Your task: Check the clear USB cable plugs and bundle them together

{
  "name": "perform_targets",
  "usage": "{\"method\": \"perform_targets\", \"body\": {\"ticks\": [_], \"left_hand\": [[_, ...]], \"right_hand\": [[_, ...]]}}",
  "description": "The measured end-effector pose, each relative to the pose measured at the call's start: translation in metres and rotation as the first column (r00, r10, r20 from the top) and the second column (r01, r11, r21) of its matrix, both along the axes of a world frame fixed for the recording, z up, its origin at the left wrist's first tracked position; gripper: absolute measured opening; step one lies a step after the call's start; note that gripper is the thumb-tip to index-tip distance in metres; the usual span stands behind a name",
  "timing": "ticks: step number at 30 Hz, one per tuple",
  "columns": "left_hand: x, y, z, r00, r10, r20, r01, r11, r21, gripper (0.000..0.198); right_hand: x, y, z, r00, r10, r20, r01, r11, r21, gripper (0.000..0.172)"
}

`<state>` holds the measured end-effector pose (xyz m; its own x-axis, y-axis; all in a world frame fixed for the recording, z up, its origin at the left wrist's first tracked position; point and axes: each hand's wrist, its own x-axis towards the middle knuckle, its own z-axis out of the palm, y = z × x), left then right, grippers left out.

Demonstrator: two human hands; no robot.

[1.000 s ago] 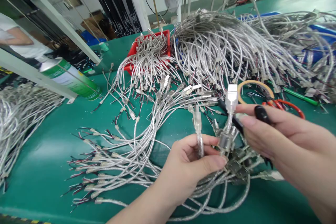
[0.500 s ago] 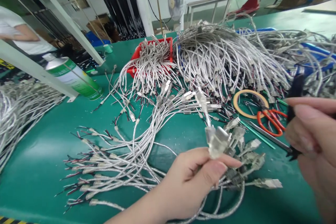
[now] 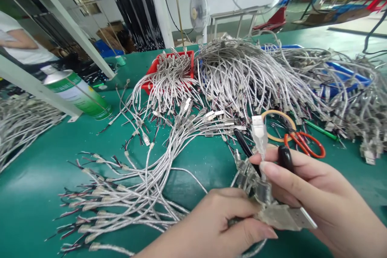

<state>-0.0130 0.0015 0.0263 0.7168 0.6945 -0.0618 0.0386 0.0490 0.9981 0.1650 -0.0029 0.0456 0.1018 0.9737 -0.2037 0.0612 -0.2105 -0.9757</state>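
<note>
My left hand [image 3: 223,217] is closed around a bunch of silvery braided USB cables, close to their clear-moulded connectors. One larger USB plug [image 3: 287,217] juts to the right from its fingertips. Thumb and forefinger of my right hand [image 3: 302,185] pinch a cable just below its upright USB plug [image 3: 259,131]. A hand tool with black handles [image 3: 286,159] is also held in the right palm; its working end is hidden. The two hands are close together, low in front of me. Loose cables [image 3: 163,169] with stripped wire ends lie to the left.
Behind are a red bin [image 3: 189,58] of cables, a large cable heap [image 3: 242,64] and a blue tray [image 3: 347,76]. Orange-handled scissors [image 3: 305,143] and a tape roll [image 3: 276,115] lie right. A green spray can [image 3: 78,92] stands left; a person [image 3: 21,40] is beyond.
My right hand has come leftward to the left hand and now pinches one cable below its plug. The black-handled tool has moved with it. The view has shifted slightly right.
</note>
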Motion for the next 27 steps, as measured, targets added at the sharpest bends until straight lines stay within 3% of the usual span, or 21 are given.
{"method": "perform_targets", "body": {"ticks": [3, 6, 8, 11, 14, 19, 22, 27], "left_hand": [[-0.001, 0.0, -0.006, 0.997, 0.024, 0.068, -0.021, 0.999, -0.039, 0.039], [-0.003, 0.0, -0.014, 0.992, 0.089, 0.093, -0.075, 0.987, -0.141, 0.051], [-0.003, 0.0, -0.019, 0.978, 0.19, 0.086, -0.166, 0.958, -0.236, 0.055], [-0.002, 0.0, -0.023, 0.929, 0.337, 0.151, -0.253, 0.879, -0.404, 0.042], [0.0, 0.0, -0.022, 0.89, 0.395, 0.23, -0.222, 0.814, -0.537, 0.025], [0.008, -0.003, -0.018, 0.85, 0.405, 0.337, -0.134, 0.785, -0.606, 0.032], [0.01, -0.004, -0.019, 0.851, 0.389, 0.353, -0.081, 0.762, -0.642, 0.034], [0.008, -0.002, -0.018, 0.877, 0.352, 0.327, -0.087, 0.785, -0.613, 0.019]], "right_hand": [[-0.002, 0.0, -0.002, 0.999, -0.014, -0.039, 0.014, 1.0, -0.006, 0.048], [-0.005, 0.002, -0.003, 0.999, -0.03, -0.043, 0.031, 0.999, 0.015, 0.054], [-0.007, 0.004, -0.004, 0.998, -0.035, -0.054, 0.036, 0.999, 0.023, 0.055], [-0.006, 0.004, -0.007, 0.994, -0.051, -0.097, 0.054, 0.998, 0.021, 0.055], [-0.003, 0.002, -0.012, 0.983, -0.048, -0.175, 0.047, 0.999, -0.007, 0.047], [-0.002, -0.001, -0.018, 0.913, 0.073, -0.402, -0.112, 0.991, -0.073, 0.025], [-0.006, -0.001, -0.015, 0.878, 0.099, -0.467, -0.165, 0.981, -0.103, 0.025], [-0.011, -0.002, -0.013, 0.852, 0.085, -0.517, -0.182, 0.973, -0.14, 0.028]]}}
